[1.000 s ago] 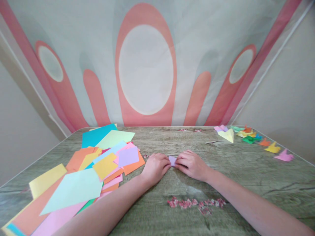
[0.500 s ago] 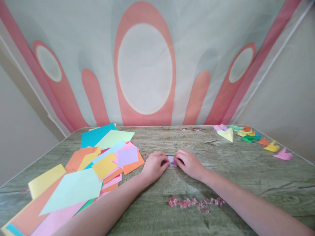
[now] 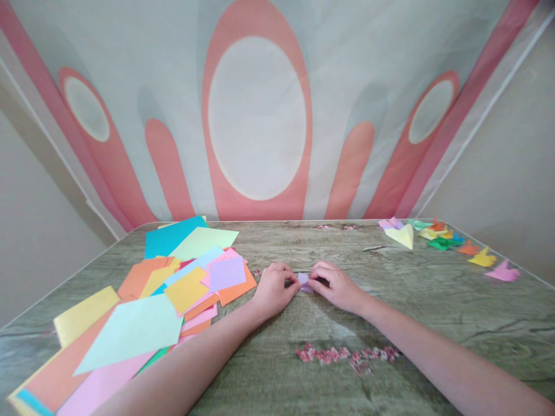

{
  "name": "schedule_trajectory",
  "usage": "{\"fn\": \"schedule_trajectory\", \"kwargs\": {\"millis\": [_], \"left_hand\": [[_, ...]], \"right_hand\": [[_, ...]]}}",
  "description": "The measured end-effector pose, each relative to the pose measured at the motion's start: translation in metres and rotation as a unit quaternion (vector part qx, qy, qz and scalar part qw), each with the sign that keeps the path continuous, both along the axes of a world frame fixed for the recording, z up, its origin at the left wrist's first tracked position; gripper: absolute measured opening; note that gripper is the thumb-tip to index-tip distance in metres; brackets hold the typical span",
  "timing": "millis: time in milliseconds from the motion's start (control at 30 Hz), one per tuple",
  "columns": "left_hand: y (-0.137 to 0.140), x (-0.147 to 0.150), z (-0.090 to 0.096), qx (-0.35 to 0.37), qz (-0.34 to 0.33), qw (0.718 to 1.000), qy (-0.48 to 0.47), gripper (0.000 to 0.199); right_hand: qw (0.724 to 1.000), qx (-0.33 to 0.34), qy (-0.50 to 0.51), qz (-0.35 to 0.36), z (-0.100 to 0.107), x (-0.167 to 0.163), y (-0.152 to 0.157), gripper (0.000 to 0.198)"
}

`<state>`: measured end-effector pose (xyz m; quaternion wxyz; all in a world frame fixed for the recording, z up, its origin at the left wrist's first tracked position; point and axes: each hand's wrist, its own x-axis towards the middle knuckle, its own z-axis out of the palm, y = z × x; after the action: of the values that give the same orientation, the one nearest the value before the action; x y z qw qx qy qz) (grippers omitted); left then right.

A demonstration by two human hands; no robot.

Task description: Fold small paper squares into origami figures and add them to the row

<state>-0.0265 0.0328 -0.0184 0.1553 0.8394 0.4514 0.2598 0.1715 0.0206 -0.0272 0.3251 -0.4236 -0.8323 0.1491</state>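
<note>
A small piece of folded purple paper is held between my two hands, just above or on the wood-grain table. My left hand pinches its left edge between thumb and fingers. On the other side my right hand grips the right edge, fingertips closed on it. The fingers cover part of the paper, so its exact fold cannot be made out. Left of my left hand lies a loose purple sheet on top of other coloured papers.
Many coloured sheets, among them a pale mint sheet and a teal sheet, spread over the left side. Folded paper figures, including a pink one and a cream one, line the far right. A patterned backdrop stands behind the table.
The view has shifted slightly. My right fingers have moved a little on the small purple paper; both hands still hold it.
</note>
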Motion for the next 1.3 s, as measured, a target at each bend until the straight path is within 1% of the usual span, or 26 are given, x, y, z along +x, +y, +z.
{"fn": "schedule_trajectory", "kwargs": {"millis": [100,200,433,667,833,1300], "left_hand": [[0.0,-0.001,0.0,-0.001,0.003,1.0,0.001,0.012],[0.001,-0.002,-0.001,0.001,0.005,1.0,0.004,0.012],[0.0,-0.003,0.0,0.006,0.018,1.0,0.009,0.011],[0.0,-0.001,-0.001,0.005,0.028,0.999,0.021,0.017],[-0.001,0.0,0.0,0.006,0.037,0.999,0.032,0.021],[-0.004,0.006,0.001,0.038,0.06,0.995,0.074,0.015]], "right_hand": [[1.0,-0.02,0.011,-0.005,0.0,-0.001,0.0,0.017],[0.999,-0.034,0.013,-0.027,-0.001,-0.005,0.001,0.016],[0.997,-0.036,0.015,-0.07,-0.003,-0.01,0.002,0.014],[0.996,-0.033,0.002,-0.078,-0.001,-0.011,0.0,0.011],[0.996,-0.038,-0.002,-0.081,-0.001,-0.011,0.0,0.012],[0.995,-0.041,-0.012,-0.093,-0.002,-0.012,0.001,0.011]]}}
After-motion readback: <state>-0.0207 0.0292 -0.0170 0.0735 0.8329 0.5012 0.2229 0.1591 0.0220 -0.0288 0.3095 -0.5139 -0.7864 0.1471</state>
